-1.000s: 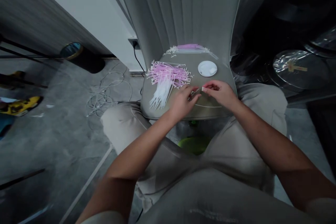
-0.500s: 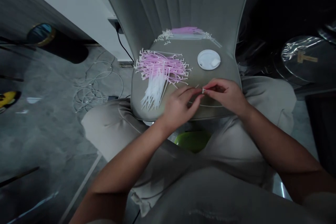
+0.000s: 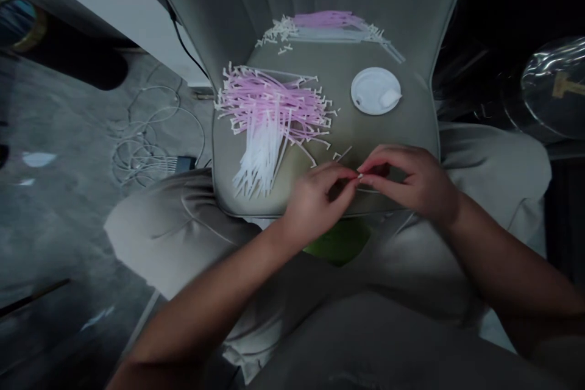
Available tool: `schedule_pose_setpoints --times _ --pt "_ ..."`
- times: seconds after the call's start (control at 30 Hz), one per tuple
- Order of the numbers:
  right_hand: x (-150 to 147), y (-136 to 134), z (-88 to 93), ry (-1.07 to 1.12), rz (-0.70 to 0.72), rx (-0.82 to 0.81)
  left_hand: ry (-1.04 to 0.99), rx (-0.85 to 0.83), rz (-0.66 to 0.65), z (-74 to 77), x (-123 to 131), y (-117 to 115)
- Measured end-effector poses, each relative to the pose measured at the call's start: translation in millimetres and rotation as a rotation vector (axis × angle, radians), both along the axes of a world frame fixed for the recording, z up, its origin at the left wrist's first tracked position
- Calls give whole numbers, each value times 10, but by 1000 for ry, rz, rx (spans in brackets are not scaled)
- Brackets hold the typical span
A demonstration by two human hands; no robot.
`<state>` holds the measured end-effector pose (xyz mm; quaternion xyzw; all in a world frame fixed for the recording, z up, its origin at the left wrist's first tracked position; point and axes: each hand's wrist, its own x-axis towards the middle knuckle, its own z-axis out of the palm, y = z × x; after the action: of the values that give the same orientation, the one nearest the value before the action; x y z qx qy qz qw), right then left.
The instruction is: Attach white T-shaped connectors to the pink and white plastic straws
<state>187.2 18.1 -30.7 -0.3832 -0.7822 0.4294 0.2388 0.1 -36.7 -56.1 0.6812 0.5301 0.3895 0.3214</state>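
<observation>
My left hand and my right hand meet fingertip to fingertip over the front of a grey chair seat. Both pinch a small thin white piece between them; its shape is too small to make out. A loose heap of pink and white thin plastic strips lies on the seat just left of my left hand. A single short strip lies beside the fingers. A second bundle of pink and white strips rests against the chair back.
A round white lid sits on the seat's right side. My knees in beige trousers flank the chair. Something green shows below the seat. Coiled white cable lies on the grey floor at left. Dark shiny objects stand at right.
The view has tilted down and closer to the seat. My two hands have stayed pinched together at the seat's front, drawing slightly nearer to me.
</observation>
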Motion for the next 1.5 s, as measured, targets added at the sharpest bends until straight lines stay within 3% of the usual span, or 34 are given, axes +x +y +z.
schedule_pose_setpoints --times 0.37,0.77,0.9,1.03,1.2,1.37,1.5 --pt "-1 53 -112 -76 41 -56 65 5 -81 -85 -34 21" --pt "10 138 -206 -127 75 -109 92 -12 -86 -144 -24 50" --pt "2 175 -236 -125 -22 -133 174 37 -73 -182 -56 110" --pt "-4 255 -296 -127 -218 -171 480 169 18 -243 -71 274" --pt "-29 334 -399 -57 -366 -207 728 130 36 -261 18 436" --pt "-54 349 -454 -74 -385 -179 734 124 26 -270 72 440" --pt "-64 349 -427 -80 -395 -199 578 81 31 -290 33 414"
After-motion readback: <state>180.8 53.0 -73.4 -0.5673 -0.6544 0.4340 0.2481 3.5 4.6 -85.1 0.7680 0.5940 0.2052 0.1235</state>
